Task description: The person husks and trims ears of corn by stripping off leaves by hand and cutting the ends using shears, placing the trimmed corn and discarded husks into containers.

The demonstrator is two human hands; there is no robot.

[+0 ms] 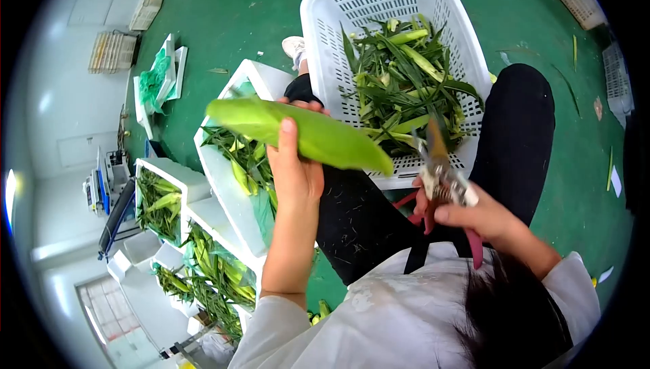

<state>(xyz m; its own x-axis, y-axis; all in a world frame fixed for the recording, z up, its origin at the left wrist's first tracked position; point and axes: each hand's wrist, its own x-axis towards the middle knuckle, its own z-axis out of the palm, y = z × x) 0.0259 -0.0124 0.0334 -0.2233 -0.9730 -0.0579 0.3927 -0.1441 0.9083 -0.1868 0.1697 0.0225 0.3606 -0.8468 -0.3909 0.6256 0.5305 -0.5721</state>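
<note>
My left hand [298,166] is wrapped around a green ear of corn [335,140], still in its husk, with the thumb across its near side. The ear lies level over my thigh, slightly blurred. In my right hand [474,214] is a pair of pruning shears [443,178] with red handles, blades pointing up and apart from the corn. Between my knees stands a white plastic basket [317,27], partly filled with cut husk leaves and trimmed ends [406,78].
Left of me, a white foam box [227,179] holds corn with leaves, and another foam box [183,176] stands beyond it. More leafy corn [213,267] lies lower left. Scraps litter the green floor [230,10]. Crates [112,52] stand near the wall.
</note>
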